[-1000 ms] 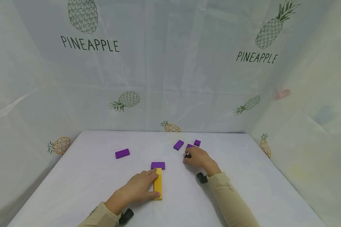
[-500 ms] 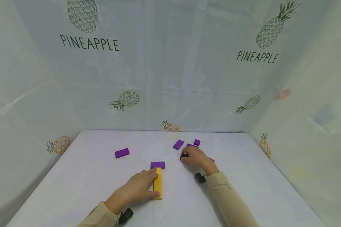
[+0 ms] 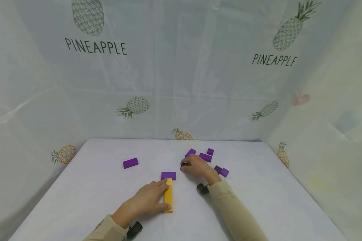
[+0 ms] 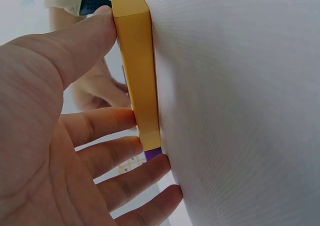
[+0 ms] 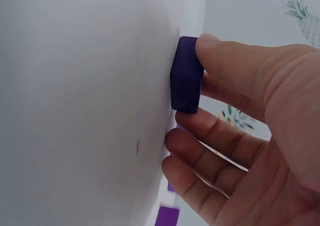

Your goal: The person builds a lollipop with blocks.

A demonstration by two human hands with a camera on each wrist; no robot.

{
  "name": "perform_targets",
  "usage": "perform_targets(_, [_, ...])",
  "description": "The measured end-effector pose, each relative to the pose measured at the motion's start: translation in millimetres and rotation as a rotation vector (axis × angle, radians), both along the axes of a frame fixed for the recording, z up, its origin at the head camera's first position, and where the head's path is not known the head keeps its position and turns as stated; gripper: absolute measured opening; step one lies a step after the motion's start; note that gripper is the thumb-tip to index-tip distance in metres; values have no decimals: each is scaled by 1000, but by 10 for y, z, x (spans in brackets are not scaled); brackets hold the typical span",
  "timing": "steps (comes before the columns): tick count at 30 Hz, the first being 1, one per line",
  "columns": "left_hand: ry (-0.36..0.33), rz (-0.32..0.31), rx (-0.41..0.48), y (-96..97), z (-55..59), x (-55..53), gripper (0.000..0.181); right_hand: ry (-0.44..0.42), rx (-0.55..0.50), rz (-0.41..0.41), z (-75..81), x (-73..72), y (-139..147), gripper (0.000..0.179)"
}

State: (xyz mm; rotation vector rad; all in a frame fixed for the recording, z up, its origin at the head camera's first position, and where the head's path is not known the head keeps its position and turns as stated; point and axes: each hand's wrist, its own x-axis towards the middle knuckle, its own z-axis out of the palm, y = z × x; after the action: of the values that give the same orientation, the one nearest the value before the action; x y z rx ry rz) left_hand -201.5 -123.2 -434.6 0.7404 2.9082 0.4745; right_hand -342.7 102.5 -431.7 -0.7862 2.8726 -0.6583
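Observation:
My left hand (image 3: 147, 199) rests with fairly straight fingers along a long yellow block (image 3: 168, 199). In the left wrist view the thumb touches the near end of the yellow block (image 4: 136, 66), and a seam crosses it near its far end. A purple block (image 3: 168, 175) lies crosswise at that far end. Farther right, my right hand (image 3: 199, 166) pinches a dark purple block (image 5: 187, 76) between thumb and fingers, close over the white table.
Another purple block (image 3: 130, 163) lies at the left. Behind the right hand are a partly covered purple block (image 3: 190, 152), a longer one (image 3: 205, 157) and a small one (image 3: 210, 151). Two small blocks (image 3: 224, 172) lie beside the right wrist. A pineapple-print curtain (image 3: 181, 83) surrounds the white table (image 3: 108, 187).
My right hand has moved left with the dark purple block, uncovering purple blocks behind it and beside the wrist. The left hand stays on the yellow block.

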Motion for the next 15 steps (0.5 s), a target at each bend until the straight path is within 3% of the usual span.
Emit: perform_targets(15, [9, -11, -2, 9, 13, 13, 73, -28, 26, 34, 9, -58, -421, 33])
